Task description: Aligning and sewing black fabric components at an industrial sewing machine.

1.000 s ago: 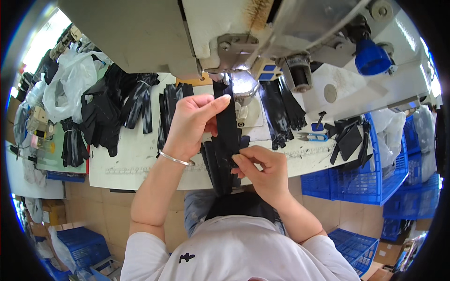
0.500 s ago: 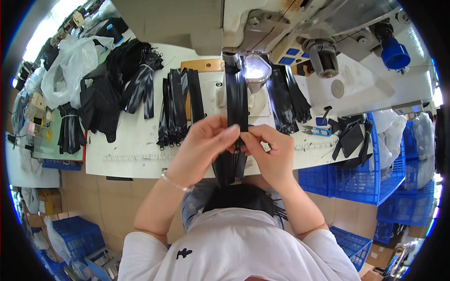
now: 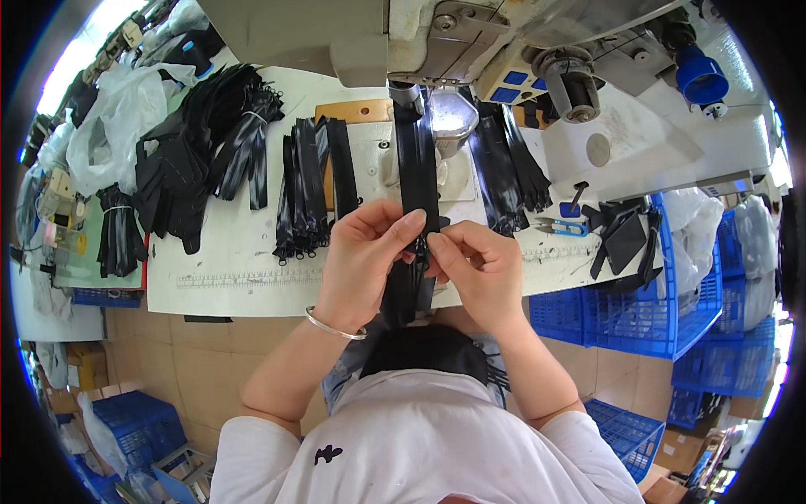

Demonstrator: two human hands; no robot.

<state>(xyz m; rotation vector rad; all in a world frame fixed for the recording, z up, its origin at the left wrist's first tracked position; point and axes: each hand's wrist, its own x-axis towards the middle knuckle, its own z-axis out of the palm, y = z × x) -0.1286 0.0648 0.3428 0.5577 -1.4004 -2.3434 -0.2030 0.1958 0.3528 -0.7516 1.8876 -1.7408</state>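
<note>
A black zipper strip [image 3: 417, 172] runs from beneath the sewing machine's head [image 3: 445, 42] toward me, its near end hanging over the table edge. My left hand [image 3: 367, 256] pinches the strip's left side between thumb and fingers. On the opposite side, my right hand [image 3: 477, 267] is closed on the strip's right edge, beside what looks like the zipper pull [image 3: 419, 250]. Fingertips partly hide the strip there. Left of the strip lies a row of black zippers [image 3: 304, 197] with pulls at their near ends; more zippers [image 3: 501, 181] lie to its right.
Blue-handled thread snips [image 3: 564, 227] and black fabric scraps [image 3: 623, 242] lie at right, near a blue crate [image 3: 604, 323]. At left are black fabric pieces [image 3: 180, 185], a tied zipper bundle [image 3: 120, 235] and a clear plastic bag [image 3: 117, 126]. A ruler scale [image 3: 243, 280] crosses the near tabletop.
My left hand has turned slightly and shifted right, its thumb moving up along the strip. The right hand stays at the edge, its fingers slightly shifted. The whole view has moved slightly.
</note>
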